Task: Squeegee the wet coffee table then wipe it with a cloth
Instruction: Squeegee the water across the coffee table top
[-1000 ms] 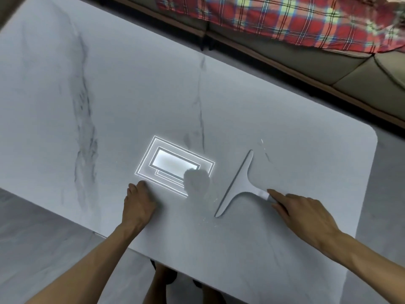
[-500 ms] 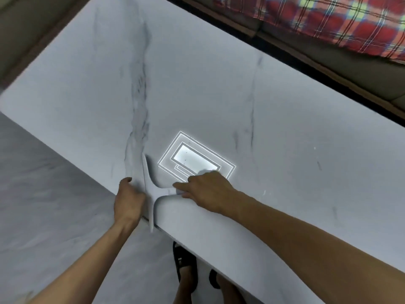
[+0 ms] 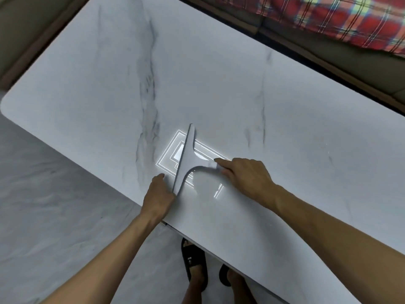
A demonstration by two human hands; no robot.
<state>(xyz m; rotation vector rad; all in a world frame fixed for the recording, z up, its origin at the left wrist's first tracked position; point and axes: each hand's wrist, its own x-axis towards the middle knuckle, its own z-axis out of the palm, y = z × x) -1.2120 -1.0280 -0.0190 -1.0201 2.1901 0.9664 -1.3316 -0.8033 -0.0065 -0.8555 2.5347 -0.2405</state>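
The white marble-patterned coffee table (image 3: 219,84) fills most of the view. A white T-shaped squeegee (image 3: 186,154) lies with its long blade running from mid-table toward the near edge. My right hand (image 3: 245,174) grips its short handle from the right. My left hand (image 3: 157,198) rests on the table's near edge with fingers apart, its side touching the near end of the blade. No cloth is in view.
A bright rectangular lamp reflection (image 3: 168,159) shines on the tabletop under the blade. A sofa with a red plaid blanket (image 3: 328,16) runs along the far side. My feet in black slippers (image 3: 194,262) stand on the grey floor (image 3: 54,216) below the near edge.
The squeegee swept left to the table's near edge beside my left hand, then shifted back onto the tabletop over the lamp reflection. My left hand stayed at the edge.
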